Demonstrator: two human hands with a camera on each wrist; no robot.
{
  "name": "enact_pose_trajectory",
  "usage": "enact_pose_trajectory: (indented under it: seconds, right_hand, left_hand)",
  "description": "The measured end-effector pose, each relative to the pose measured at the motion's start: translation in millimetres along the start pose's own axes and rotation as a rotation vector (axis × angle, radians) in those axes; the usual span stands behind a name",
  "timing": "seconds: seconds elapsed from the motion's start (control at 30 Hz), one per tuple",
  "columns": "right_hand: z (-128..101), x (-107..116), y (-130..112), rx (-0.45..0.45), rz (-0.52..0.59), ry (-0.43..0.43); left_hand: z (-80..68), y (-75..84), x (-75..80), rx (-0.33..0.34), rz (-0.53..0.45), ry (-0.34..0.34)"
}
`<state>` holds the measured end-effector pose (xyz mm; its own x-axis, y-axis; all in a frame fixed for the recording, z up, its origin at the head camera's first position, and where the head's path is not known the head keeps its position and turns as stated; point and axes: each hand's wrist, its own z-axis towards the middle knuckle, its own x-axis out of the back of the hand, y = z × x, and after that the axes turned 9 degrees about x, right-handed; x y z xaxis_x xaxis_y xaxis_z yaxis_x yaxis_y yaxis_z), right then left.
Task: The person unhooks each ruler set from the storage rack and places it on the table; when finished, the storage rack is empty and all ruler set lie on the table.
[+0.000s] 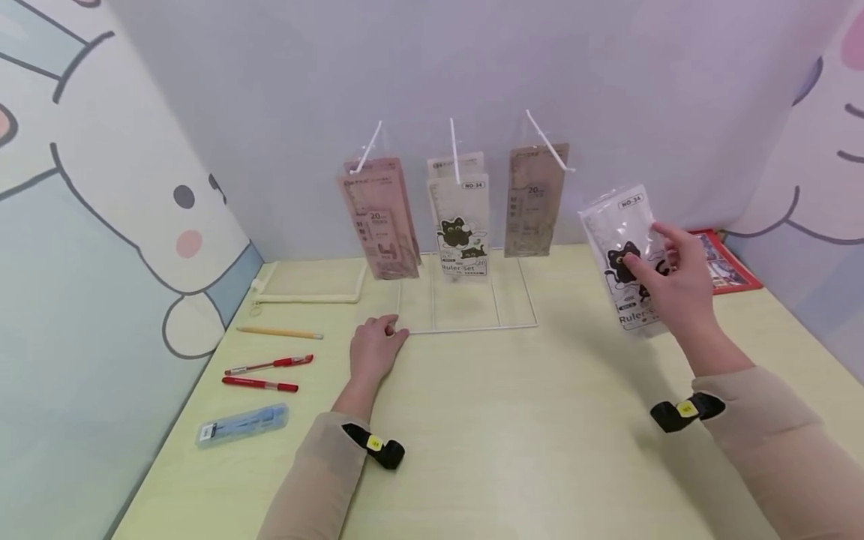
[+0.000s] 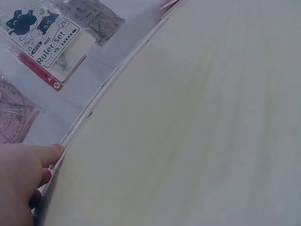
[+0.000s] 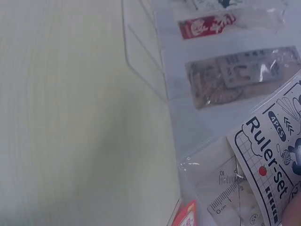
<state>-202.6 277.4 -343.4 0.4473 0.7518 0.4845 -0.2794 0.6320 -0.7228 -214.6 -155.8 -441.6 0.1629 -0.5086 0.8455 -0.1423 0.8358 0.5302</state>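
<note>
Pale yellow surface, lavender wall behind, cartoon panels at both frame edges. White wire rack centre, three ruler packs hanging. Pens, pencil, blue case lower left. Left hand rests on the rack's base, fingers relaxed. Right hand pinches a pack reading "Ruler-set", "NO-34", right of centre.
</note>
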Motion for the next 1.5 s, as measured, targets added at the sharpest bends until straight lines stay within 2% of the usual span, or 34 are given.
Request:
enact_pose_trajectory:
  seconds: [0.17, 0.4, 0.67, 0.93, 1.13, 1.33, 1.5]
  right_hand:
    - [-1, 15, 33, -0.091, -0.078, -0.069]
    - [-15, 42, 82, -0.18, -0.185, -0.189]
    - [-31, 74, 132, -0.161, -0.317, -0.272]
    - [-47, 97, 164, -0.271, -0.384, -0.343]
    - [-56, 113, 185, -0.279, -0.488, -0.362]
    - [-62, 123, 197, -0.399, -0.603, -0.406]
    - [-62, 125, 202, -0.429, -0.617, -0.409]
  left_hand:
    - [0.8, 0.2, -0.1, 0.001, -0.003, 0.002]
    - [1.0, 0.2, -3.3, 0.009, 0.001, -0.007]
    - [0.9, 2.9, -3.6, 0.007, 0.006, -0.006]
    - [0.6, 2.1, -5.3, 0.003, 0.017, 0.008]
    - [1.1, 1.2, -6.0, 0.01, 0.011, 0.01]
    - [0.8, 0.9, -4.5, 0.004, 0.012, 0.019]
    - [0.4, 0.6, -3.3, 0.003, 0.011, 0.023]
